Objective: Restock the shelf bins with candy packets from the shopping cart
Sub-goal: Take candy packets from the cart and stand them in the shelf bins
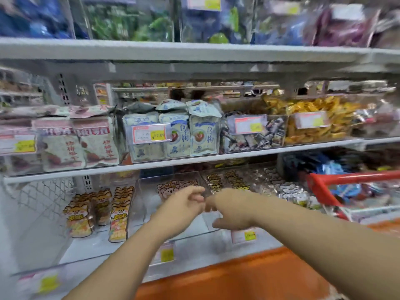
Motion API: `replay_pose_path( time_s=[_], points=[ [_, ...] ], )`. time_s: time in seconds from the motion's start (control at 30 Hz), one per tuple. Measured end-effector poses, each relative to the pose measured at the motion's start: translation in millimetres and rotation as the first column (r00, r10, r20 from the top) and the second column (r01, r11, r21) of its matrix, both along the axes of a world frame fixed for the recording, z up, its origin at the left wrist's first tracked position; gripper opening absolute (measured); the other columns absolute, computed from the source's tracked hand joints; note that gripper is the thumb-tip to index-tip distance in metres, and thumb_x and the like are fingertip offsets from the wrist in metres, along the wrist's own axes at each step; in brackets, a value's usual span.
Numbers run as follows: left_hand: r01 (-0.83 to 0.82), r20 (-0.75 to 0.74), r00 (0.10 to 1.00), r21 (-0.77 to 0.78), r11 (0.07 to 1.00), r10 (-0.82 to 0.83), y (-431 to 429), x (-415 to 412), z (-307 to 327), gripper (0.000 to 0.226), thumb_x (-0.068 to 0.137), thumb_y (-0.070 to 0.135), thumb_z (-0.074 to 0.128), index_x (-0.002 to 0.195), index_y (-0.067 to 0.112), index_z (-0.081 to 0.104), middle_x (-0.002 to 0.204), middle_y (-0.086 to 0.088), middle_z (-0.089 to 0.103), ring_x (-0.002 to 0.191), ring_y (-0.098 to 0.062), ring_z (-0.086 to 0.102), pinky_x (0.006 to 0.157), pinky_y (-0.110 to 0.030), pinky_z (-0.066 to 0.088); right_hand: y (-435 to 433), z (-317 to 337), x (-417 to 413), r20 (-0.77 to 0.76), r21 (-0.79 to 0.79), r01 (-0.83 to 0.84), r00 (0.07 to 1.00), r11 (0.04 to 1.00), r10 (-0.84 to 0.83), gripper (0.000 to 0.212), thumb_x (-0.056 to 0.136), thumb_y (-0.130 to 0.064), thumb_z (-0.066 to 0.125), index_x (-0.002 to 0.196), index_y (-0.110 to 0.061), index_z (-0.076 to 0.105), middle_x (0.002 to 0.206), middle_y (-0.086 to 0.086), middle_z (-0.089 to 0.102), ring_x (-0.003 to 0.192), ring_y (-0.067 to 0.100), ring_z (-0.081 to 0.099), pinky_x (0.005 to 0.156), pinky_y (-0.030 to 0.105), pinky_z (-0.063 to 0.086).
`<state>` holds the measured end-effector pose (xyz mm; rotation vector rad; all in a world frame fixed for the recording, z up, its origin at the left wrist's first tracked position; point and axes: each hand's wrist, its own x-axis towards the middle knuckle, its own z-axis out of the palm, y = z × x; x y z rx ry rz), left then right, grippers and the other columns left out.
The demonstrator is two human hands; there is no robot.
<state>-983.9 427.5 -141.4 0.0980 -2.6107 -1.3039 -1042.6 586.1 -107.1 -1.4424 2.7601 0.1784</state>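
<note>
At lower centre, the left hand [184, 205] curls its grip on the rim of a clear bin [149, 202] holding bear packets [173, 188]. The right hand [230, 210] is curled just beside it, and blur hides whether it holds anything. The red cart [346, 177] at right holds candy [346, 191].

two bare forearms, the left coming in from 7 o'clock and the right from 4 o'clock, both uncovered up to the edge of view. the left hand [184, 204] and right hand [230, 210] are bare as well. motion blur softens the fingers.
</note>
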Motion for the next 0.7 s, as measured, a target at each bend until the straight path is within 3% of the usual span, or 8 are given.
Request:
replay_pose_path(
  time_s=[0.07, 0.13, 0.27, 0.4, 0.5, 0.63, 0.7],
  points=[
    [0.063, -0.089, 0.994, -0.012, 0.998, -0.064, 29, 12, 18, 0.034, 0.094, 0.014, 0.065, 0.120, 0.034, 0.059, 0.109, 0.009, 0.065, 0.087, -0.003, 0.064, 0.081, -0.021, 0.052, 41, 23, 27, -0.061, 0.004, -0.023, 0.998, 1.000, 0.023, 0.044, 0.095, -0.035, 0.058, 0.136, -0.021, 0.050, 0.131, 0.007, 0.059, 0.118, 0.029, 0.055, 0.091, 0.040, 0.049],
    [0.113, -0.163, 0.980, -0.029, 0.993, -0.116, 62, 21, 33, 0.034, 0.093, 0.016, 0.067, 0.108, 0.044, 0.058, 0.107, 0.010, 0.068, 0.085, -0.009, 0.067, 0.079, -0.026, 0.052, 88, 38, 56, -0.094, 0.002, -0.039, 0.995, 0.999, 0.039, 0.043, 0.096, -0.037, 0.058, 0.136, -0.024, 0.050, 0.133, 0.004, 0.058, 0.119, 0.028, 0.055, 0.093, 0.039, 0.048],
    [0.289, -0.204, 0.932, -0.071, 0.955, -0.298, 145, 33, 47, 0.034, 0.095, 0.012, 0.063, 0.110, 0.041, 0.057, 0.106, 0.009, 0.068, 0.094, -0.021, 0.066, 0.085, -0.033, 0.055, 185, 48, 105, -0.104, 0.046, 0.005, 0.995, 0.999, -0.001, 0.040, 0.096, -0.037, 0.059, 0.134, -0.027, 0.050, 0.132, -0.001, 0.059, 0.117, 0.023, 0.056, 0.091, 0.034, 0.044],
    [0.437, -0.181, 0.863, -0.199, 0.877, -0.472, 224, 31, 37, 0.031, 0.095, 0.012, 0.061, 0.116, 0.035, 0.060, 0.105, 0.011, 0.067, 0.088, -0.007, 0.065, 0.084, -0.022, 0.051, 280, 41, 127, -0.048, -0.030, 0.180, 0.982, 0.983, -0.181, 0.038, 0.097, -0.039, 0.059, 0.133, -0.030, 0.054, 0.132, -0.008, 0.061, 0.117, 0.013, 0.056, 0.098, 0.029, 0.043],
    [0.523, -0.144, 0.800, -0.307, 0.795, -0.582, 270, 26, 18, 0.031, 0.097, 0.016, 0.059, 0.123, 0.032, 0.061, 0.106, 0.017, 0.063, 0.092, 0.002, 0.060, 0.076, -0.005, 0.042, 346, 25, 125, 0.028, -0.082, 0.372, 0.928, 0.925, -0.371, 0.037, 0.096, -0.036, 0.059, 0.132, -0.033, 0.053, 0.127, -0.012, 0.061, 0.109, 0.007, 0.059, 0.095, 0.031, 0.047],
    [0.606, -0.019, 0.740, -0.414, 0.679, -0.672, 312, 15, -14, 0.033, 0.098, 0.022, 0.057, 0.129, 0.034, 0.056, 0.111, 0.019, 0.059, 0.098, 0.004, 0.056, 0.075, -0.006, 0.040, 409, -7, 124, 0.123, -0.114, 0.532, 0.845, 0.839, -0.520, 0.035, 0.095, -0.034, 0.061, 0.130, -0.033, 0.057, 0.122, -0.015, 0.063, 0.103, 0.005, 0.061, 0.093, 0.031, 0.049],
    [0.633, 0.054, 0.721, -0.458, 0.624, -0.691, 325, 10, -27, 0.035, 0.098, 0.025, 0.057, 0.132, 0.035, 0.055, 0.117, 0.017, 0.060, 0.102, 0.003, 0.056, 0.083, -0.014, 0.044, 424, -27, 123, 0.191, -0.074, 0.560, 0.820, 0.825, -0.540, 0.034, 0.092, -0.032, 0.063, 0.126, -0.029, 0.058, 0.120, -0.010, 0.064, 0.103, 0.009, 0.061, 0.092, 0.034, 0.048]
  ],
)
